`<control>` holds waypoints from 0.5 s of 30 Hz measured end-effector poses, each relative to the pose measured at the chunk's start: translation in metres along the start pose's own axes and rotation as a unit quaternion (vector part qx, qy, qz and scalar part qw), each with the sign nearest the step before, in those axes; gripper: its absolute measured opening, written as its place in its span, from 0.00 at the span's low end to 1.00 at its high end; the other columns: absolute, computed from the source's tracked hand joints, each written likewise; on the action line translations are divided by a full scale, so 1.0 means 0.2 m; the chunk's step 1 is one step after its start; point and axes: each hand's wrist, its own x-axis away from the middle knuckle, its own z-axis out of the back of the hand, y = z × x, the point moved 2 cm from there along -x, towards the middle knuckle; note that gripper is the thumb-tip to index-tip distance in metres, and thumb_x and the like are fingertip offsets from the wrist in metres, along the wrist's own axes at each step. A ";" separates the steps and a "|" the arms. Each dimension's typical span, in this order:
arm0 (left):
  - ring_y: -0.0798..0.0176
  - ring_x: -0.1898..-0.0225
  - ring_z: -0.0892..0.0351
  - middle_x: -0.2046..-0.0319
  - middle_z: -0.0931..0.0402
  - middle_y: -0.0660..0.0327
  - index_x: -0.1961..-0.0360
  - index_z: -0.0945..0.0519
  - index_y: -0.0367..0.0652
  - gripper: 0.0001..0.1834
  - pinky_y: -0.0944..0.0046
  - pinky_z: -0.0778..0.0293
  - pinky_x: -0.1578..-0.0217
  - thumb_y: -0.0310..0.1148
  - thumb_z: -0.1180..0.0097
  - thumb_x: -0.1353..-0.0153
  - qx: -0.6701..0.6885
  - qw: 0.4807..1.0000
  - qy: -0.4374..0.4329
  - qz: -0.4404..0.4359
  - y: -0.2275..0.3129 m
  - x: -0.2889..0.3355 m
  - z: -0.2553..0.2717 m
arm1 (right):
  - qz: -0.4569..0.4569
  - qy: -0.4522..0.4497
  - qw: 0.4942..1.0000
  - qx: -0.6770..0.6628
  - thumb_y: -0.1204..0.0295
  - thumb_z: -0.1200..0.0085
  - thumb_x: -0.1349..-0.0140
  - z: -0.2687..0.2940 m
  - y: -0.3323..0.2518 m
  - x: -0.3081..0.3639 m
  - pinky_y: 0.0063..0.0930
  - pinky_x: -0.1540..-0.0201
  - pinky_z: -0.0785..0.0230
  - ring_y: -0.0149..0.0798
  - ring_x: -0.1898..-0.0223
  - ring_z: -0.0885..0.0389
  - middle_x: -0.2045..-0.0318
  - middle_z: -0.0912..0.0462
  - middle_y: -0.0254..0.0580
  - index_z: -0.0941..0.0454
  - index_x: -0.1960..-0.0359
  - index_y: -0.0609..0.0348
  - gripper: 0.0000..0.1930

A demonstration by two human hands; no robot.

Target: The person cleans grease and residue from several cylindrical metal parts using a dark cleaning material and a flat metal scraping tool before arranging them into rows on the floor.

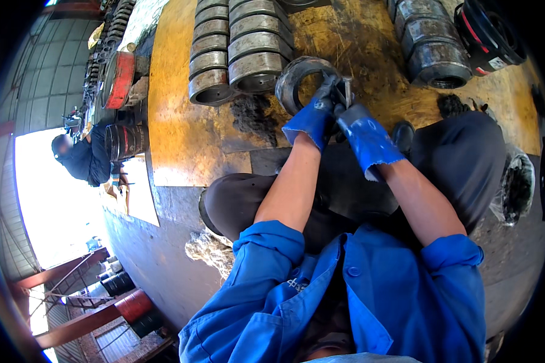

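Observation:
A dark, greasy metal ring is tilted up on edge over the yellow-brown board. My left hand, in a blue rubber glove with blackened fingers, is closed on the ring's right side. Close against it, my right hand in a matching glove is closed around a small, flat metal piece; its kind is unclear, and the fingers partly cover it. Just left of the ring lie two rows of similar metal rings set end to end. A clump of dark, dirty fibre lies below those rows.
Another row of dark rings lies at the right, beside a black drum-like container with a red stripe. A clear plastic bag sits right of my knee, pale rags at the left. Farther left, a person in dark clothes bends near drums.

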 end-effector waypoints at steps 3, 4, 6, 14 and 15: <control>0.66 0.65 0.25 0.65 0.22 0.64 0.54 0.23 0.47 0.18 0.67 0.28 0.65 0.49 0.53 0.32 0.022 0.999 -0.022 -0.010 -0.01 -0.01 0.00 | 0.013 0.005 0.999 0.047 0.66 0.52 0.35 0.01 -0.05 -0.03 0.41 0.80 0.26 0.49 0.82 0.18 0.75 0.17 0.56 0.22 0.59 0.65 0.14; 0.66 0.65 0.25 0.65 0.22 0.64 0.55 0.23 0.47 0.19 0.67 0.28 0.65 0.49 0.53 0.32 0.024 0.999 -0.029 -0.014 -0.01 -0.02 -0.01 | 0.025 -0.003 0.997 0.074 0.66 0.52 0.36 0.01 -0.07 -0.04 0.41 0.79 0.25 0.49 0.81 0.18 0.73 0.17 0.56 0.22 0.58 0.65 0.14; 0.66 0.66 0.25 0.66 0.23 0.64 0.55 0.23 0.47 0.19 0.67 0.28 0.66 0.50 0.54 0.32 0.025 0.999 -0.030 -0.027 -0.01 -0.01 0.02 | 0.027 -0.037 0.995 0.089 0.67 0.51 0.37 0.02 -0.19 0.07 0.40 0.74 0.23 0.52 0.78 0.17 0.68 0.17 0.60 0.22 0.57 0.66 0.15; 0.64 0.65 0.25 0.65 0.23 0.63 0.55 0.23 0.48 0.19 0.66 0.28 0.64 0.51 0.56 0.31 0.096 0.993 0.019 -0.061 -0.07 0.03 0.15 | 0.252 -0.120 0.924 0.259 0.69 0.51 0.41 0.02 -0.19 0.15 0.42 0.69 0.24 0.51 0.74 0.17 0.71 0.18 0.58 0.21 0.54 0.59 0.15; 0.62 0.63 0.24 0.63 0.22 0.62 0.53 0.24 0.49 0.19 0.64 0.27 0.62 0.50 0.58 0.31 0.131 0.988 0.045 -0.061 -0.08 0.04 0.20 | 0.234 -0.170 0.932 0.217 0.69 0.52 0.41 0.02 -0.20 0.20 0.41 0.71 0.24 0.49 0.75 0.17 0.73 0.17 0.56 0.21 0.54 0.59 0.15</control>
